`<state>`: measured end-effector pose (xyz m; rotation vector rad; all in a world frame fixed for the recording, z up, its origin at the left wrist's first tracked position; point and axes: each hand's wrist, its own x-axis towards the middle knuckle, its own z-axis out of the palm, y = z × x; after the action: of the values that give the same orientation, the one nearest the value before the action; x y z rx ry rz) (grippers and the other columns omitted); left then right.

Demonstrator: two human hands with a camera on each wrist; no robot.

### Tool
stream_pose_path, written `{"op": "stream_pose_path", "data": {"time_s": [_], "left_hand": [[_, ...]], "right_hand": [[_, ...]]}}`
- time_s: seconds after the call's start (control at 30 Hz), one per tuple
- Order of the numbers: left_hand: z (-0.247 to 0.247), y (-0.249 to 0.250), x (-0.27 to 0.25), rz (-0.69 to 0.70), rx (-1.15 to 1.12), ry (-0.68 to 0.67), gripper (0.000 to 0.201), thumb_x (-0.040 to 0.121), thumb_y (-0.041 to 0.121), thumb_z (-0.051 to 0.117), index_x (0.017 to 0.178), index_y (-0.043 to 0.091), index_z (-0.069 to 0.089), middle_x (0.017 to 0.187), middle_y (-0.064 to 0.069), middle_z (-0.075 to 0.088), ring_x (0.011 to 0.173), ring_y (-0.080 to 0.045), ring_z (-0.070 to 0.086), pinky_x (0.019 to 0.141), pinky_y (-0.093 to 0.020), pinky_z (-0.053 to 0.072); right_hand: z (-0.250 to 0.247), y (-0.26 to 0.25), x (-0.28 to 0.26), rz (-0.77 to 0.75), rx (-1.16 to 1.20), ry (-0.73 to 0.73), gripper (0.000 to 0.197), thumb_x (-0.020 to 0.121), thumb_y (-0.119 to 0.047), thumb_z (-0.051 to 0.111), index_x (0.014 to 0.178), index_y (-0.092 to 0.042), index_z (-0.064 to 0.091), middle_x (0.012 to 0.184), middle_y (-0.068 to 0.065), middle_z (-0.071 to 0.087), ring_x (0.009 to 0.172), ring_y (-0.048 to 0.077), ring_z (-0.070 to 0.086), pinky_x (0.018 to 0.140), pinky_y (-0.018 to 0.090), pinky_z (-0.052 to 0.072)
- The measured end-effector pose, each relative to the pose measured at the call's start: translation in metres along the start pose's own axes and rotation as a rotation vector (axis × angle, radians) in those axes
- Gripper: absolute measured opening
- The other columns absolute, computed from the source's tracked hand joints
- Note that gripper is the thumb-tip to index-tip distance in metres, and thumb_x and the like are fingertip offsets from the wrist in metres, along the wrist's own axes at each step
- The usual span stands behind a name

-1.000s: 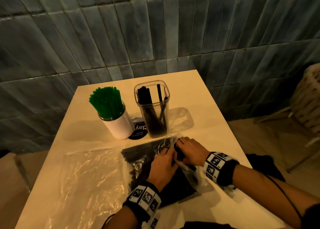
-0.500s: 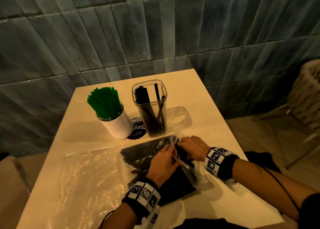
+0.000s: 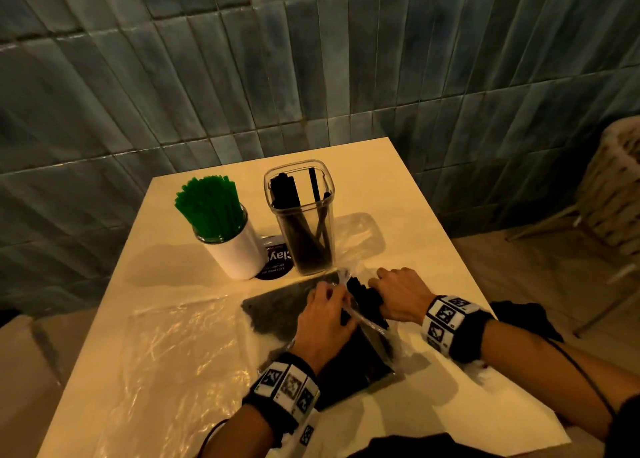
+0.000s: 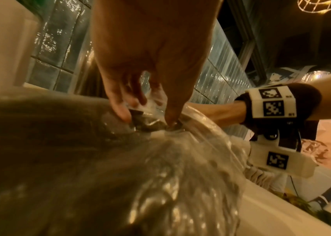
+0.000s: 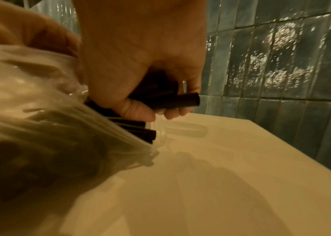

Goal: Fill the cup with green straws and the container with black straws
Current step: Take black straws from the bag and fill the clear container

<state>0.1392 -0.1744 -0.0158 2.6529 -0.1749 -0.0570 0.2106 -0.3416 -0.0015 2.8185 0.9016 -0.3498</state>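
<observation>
The cup (image 3: 237,249) stands just left of the container (image 3: 302,222), both at the far side of the table (image 3: 398,187), and it is packed tight with green straws (image 3: 209,206). That half of the task looks done. The container holds only a few black straws (image 3: 304,239) leaning loosely inside, with plenty of room left, so this half is well short of finished.

Just in front of the container lies a clear bag (image 3: 287,315) with many black straws in it. The left hand (image 3: 325,314) pinches the bag's plastic at its open mouth, fingertips (image 4: 123,114) pressed into the film, holding it steady. The right hand (image 3: 401,293) is clenched around a bundle (image 5: 172,99) of black straws at that mouth, part of the bundle already sticking out past the fingers, the rest inside the bag.

An emptied bag (image 3: 166,346) lies flat left of the full one, and a black coaster (image 3: 275,260) sits between cup and container.

What remains, judging by the bag, is several more handfuls into the container.
</observation>
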Motion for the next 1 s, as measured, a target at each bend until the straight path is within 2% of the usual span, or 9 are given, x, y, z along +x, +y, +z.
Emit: {"op": "stream_pose_path", "data": {"time_s": [0.1, 0.2, 0.4, 0.53, 0.63, 0.7, 0.77, 0.87, 1.0], "left_hand": [[0.003, -0.002, -0.002, -0.021, 0.106, 0.072, 0.044, 0.084, 0.049, 0.056, 0.120, 0.027, 0.044, 0.133, -0.004, 0.029, 0.123, -0.025, 0.029, 0.103, -0.040, 0.035], [0.012, -0.015, -0.002, -0.060, -0.037, -0.049, 0.061, 0.081, 0.054, 0.059, 0.131, 0.029, 0.032, 0.149, -0.004, 0.015, 0.138, -0.027, 0.017, 0.112, -0.053, 0.022], [0.021, -0.032, 0.001, -0.065, -0.160, -0.227, 0.069, 0.078, 0.055, 0.064, 0.131, 0.032, 0.026, 0.146, 0.000, 0.029, 0.138, -0.026, 0.025, 0.113, -0.053, 0.020], [0.020, -0.038, 0.004, -0.048, 0.025, -0.311, 0.076, 0.083, 0.057, 0.057, 0.143, 0.028, 0.021, 0.157, -0.004, 0.006, 0.145, -0.025, 0.000, 0.117, -0.047, 0.005], [0.015, -0.036, 0.005, -0.048, 0.060, -0.376, 0.084, 0.083, 0.057, 0.057, 0.148, 0.029, 0.010, 0.158, -0.005, -0.004, 0.144, -0.025, -0.008, 0.118, -0.046, 0.003], [0.009, -0.035, 0.005, -0.035, 0.003, -0.403, 0.092, 0.076, 0.064, 0.060, 0.146, 0.040, 0.006, 0.158, -0.004, -0.006, 0.144, -0.027, -0.008, 0.117, -0.048, 0.003], [-0.001, -0.030, 0.003, -0.022, -0.114, -0.298, 0.096, 0.065, 0.076, 0.061, 0.141, 0.051, 0.008, 0.156, 0.003, -0.002, 0.143, -0.027, 0.004, 0.116, -0.051, 0.012], [-0.023, -0.017, 0.002, -0.033, -0.314, 0.026, 0.100, 0.059, 0.077, 0.064, 0.138, 0.048, 0.012, 0.144, 0.013, 0.007, 0.135, -0.020, 0.019, 0.112, -0.045, 0.024], [-0.040, -0.005, 0.010, 0.155, -0.057, 0.215, 0.100, 0.060, 0.079, 0.059, 0.138, 0.029, 0.022, 0.145, -0.001, 0.022, 0.140, -0.020, 0.013, 0.115, -0.038, 0.016]], "right_hand": [[-0.005, 0.019, -0.011, 0.040, 0.026, 0.016, 0.029, 0.083, -0.030, 0.049, 0.109, -0.018, 0.056, 0.106, 0.005, 0.057, 0.090, 0.030, 0.061, 0.070, 0.033, 0.039], [-0.008, 0.039, -0.025, 0.099, -0.011, 0.035, 0.028, 0.086, -0.028, 0.046, 0.112, -0.022, 0.055, 0.107, 0.002, 0.057, 0.093, 0.027, 0.061, 0.075, 0.032, 0.041], [-0.012, 0.082, -0.056, 0.269, -0.026, -0.025, 0.032, 0.087, -0.025, 0.046, 0.119, -0.029, 0.052, 0.111, -0.003, 0.057, 0.102, 0.019, 0.059, 0.074, 0.027, 0.038], [-0.028, 0.108, -0.075, 0.362, 0.021, -0.091, 0.035, 0.087, -0.032, 0.049, 0.122, -0.037, 0.052, 0.119, -0.003, 0.059, 0.108, 0.019, 0.059, 0.085, 0.031, 0.046], [-0.045, 0.113, -0.085, 0.384, 0.035, -0.020, 0.028, 0.088, -0.044, 0.050, 0.114, -0.040, 0.056, 0.114, -0.004, 0.064, 0.103, 0.019, 0.062, 0.079, 0.030, 0.046], [-0.054, 0.108, -0.085, 0.364, 0.032, 0.030, 0.026, 0.087, -0.044, 0.050, 0.112, -0.039, 0.057, 0.110, -0.006, 0.064, 0.099, 0.017, 0.063, 0.078, 0.030, 0.048], [-0.063, 0.098, -0.083, 0.345, 0.019, 0.037, 0.027, 0.086, -0.037, 0.050, 0.112, -0.036, 0.056, 0.108, -0.006, 0.063, 0.098, 0.017, 0.062, 0.077, 0.030, 0.050], [-0.074, 0.073, -0.078, 0.283, -0.037, 0.022, 0.031, 0.084, -0.027, 0.046, 0.114, -0.029, 0.054, 0.110, -0.004, 0.060, 0.100, 0.020, 0.061, 0.077, 0.030, 0.047], [-0.089, 0.018, -0.068, 0.073, -0.062, 0.002, 0.026, 0.085, -0.024, 0.043, 0.109, -0.023, 0.052, 0.111, 0.000, 0.059, 0.100, 0.026, 0.060, 0.072, 0.030, 0.039]]}}
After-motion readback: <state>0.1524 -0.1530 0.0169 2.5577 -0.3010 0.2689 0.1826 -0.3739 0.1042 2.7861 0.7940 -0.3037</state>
